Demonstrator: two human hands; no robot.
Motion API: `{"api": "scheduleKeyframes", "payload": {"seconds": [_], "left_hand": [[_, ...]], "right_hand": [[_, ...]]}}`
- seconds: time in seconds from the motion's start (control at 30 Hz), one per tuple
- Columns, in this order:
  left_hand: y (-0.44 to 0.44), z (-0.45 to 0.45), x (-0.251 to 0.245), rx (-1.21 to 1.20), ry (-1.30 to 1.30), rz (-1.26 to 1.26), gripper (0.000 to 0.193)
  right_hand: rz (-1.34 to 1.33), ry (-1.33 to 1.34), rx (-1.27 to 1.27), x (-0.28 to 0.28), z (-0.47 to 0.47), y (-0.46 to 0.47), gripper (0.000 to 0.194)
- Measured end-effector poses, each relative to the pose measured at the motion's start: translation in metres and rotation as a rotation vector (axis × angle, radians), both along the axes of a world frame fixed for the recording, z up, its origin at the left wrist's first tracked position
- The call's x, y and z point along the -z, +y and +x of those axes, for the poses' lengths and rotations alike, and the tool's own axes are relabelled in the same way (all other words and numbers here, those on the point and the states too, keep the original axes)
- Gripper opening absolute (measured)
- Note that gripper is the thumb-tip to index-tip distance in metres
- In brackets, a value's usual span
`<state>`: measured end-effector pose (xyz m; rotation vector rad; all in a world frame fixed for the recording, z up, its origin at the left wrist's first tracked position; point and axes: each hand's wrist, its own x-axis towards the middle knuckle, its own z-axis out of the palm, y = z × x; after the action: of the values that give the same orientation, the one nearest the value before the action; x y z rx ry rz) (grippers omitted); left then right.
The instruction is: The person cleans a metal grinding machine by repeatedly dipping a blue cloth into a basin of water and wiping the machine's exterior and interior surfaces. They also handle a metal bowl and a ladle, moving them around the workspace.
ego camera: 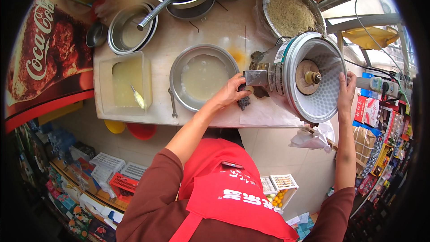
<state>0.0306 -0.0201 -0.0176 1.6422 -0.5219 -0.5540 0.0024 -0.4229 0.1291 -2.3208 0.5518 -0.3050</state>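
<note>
A metal grinding machine (277,70) lies tilted at the table's right, its round mouth facing the right side. Inside are a brown grinding stone (304,74) on a brass-coloured shaft and a dimpled pale lining. My right hand (346,89) grips the right rim of the mouth, thumb inside and fingers outside. At the machine's rectangular metal spout (256,78) is my left hand (230,90), fingertips at its end. A dark scouring pad (244,103) shows just under those fingers; whether they hold it is unclear. Left of it stands a steel basin (176,89) of cloudy pale liquid.
A plastic tub (104,97) holds yellowish liquid and a pale-handled tool. An open-end wrench (173,102) lies beside it. Behind are nested steel bowls (112,37), a long-handled ladle (158,10) and a colander (267,10) of crumbly meal. A power strip (383,85) is at the right.
</note>
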Motion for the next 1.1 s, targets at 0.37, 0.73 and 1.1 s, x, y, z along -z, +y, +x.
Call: {"api": "scheduleKeyframes", "payload": {"seconds": [0.37,0.73,1.1], "left_hand": [[0.064,-0.004,0.015,-0.243,-0.021,0.097,0.028],[0.03,-0.006,0.005,-0.035,0.294,-0.139,0.061],[0.003,0.038,0.01,0.299,0.361,-0.135,0.054]], "right_hand": [[-0.105,-0.048,-0.03,0.013,-0.007,-0.02,0.039],[-0.107,-0.035,-0.065,0.01,-0.004,-0.019,0.034],[-0.101,-0.04,-0.066,0.007,-0.001,-0.01,0.034]]}}
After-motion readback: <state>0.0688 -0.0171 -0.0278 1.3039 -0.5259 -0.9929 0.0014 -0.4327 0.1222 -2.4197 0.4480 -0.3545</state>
